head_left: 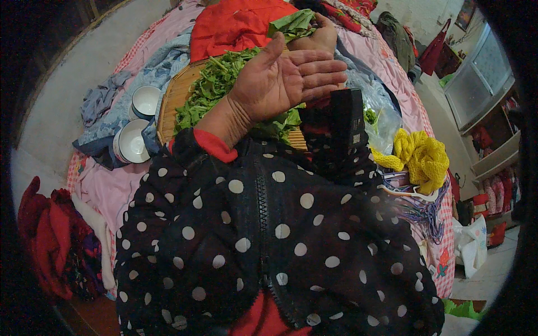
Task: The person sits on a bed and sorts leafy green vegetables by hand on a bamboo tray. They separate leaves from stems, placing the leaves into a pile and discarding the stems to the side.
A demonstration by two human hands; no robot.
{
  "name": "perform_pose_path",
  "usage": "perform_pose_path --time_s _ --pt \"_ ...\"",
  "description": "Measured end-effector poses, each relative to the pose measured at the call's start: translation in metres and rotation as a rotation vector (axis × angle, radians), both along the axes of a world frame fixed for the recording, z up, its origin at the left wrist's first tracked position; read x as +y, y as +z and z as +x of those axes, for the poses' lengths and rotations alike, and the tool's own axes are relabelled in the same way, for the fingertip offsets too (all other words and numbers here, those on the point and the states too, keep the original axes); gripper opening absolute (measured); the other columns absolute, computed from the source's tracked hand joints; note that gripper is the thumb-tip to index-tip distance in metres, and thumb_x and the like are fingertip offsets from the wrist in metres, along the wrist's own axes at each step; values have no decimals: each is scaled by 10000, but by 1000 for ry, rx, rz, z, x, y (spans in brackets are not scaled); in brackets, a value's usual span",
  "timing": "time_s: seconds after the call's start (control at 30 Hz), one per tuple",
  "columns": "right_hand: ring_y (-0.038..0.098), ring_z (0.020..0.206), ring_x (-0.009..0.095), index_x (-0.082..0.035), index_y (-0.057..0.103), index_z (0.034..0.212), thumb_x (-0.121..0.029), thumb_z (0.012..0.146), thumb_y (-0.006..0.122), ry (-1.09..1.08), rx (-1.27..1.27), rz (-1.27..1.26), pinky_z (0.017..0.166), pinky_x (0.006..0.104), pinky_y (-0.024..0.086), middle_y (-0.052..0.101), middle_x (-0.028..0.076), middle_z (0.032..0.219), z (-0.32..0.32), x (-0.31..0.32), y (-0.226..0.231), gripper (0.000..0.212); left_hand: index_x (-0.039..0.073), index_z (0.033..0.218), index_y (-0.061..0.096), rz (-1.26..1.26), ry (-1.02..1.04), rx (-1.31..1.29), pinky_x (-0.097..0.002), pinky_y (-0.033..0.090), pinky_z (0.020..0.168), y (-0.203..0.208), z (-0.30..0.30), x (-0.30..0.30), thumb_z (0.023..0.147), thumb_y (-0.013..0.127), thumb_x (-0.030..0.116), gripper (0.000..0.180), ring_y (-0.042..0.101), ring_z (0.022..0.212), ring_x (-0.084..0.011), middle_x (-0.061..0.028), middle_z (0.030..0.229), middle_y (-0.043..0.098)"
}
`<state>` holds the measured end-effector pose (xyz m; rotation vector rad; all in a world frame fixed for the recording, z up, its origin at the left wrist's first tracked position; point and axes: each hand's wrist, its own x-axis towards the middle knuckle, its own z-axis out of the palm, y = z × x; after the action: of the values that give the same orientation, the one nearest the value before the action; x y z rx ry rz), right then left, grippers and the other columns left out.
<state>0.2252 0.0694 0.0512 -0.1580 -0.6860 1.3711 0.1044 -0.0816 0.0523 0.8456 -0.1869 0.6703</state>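
Note:
My left hand [283,81] is open, palm facing up, its fingers stretched to the right and nothing in it. It hovers over a round woven bamboo tray [166,115] heaped with loose leafy greens [216,78]. Just beyond it, my right hand [319,39] pinches a broad green leaf [292,25] between thumb and fingers. Part of the right hand and its wrist is hidden behind my left fingers. A bright red cloth [232,28] lies at the tray's far side, beneath the held leaf.
Two white bowls [133,140] stand left of the tray. On the right are a clear plastic bag [384,126] with greens, a yellow knitted item [420,159] and a white hanger [412,193]. A black block [347,117] sits by my right forearm. Pink cloth [115,185] covers the surface.

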Motion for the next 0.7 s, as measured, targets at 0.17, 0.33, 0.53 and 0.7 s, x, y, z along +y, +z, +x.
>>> perform_pose_path --time_s 0.17,0.33,0.53,0.7 --pt "580 731 247 -47 542 843 -232 868 448 0 -52 -60 710 365 488 596 79 812 4 -2 0 209 -85 1326 259 0 5 5 -441 207 1088 -1 -2 3 880 345 573 800 248 1309 -378 -282 1389 250" --pt "579 722 246 -55 539 821 -231 860 440 -18 30 -168 705 377 488 595 81 799 4 -20 -5 206 -103 1258 355 -30 133 -111 -479 289 1044 -3 -22 22 890 390 524 727 363 1233 -409 -298 1302 374" --pt "571 728 224 -16 506 867 -151 869 393 69 254 -319 686 361 481 580 90 783 10 -25 -31 176 -82 1138 458 -117 483 7 -437 423 942 -29 -61 50 907 459 376 513 501 1102 -347 -242 1165 502" --pt "561 692 237 -2 525 882 -152 848 435 352 157 -238 650 355 484 568 87 748 13 -15 -71 179 -41 1040 518 -45 710 236 -352 522 787 -55 -86 64 887 513 155 248 605 909 -263 -151 980 594"
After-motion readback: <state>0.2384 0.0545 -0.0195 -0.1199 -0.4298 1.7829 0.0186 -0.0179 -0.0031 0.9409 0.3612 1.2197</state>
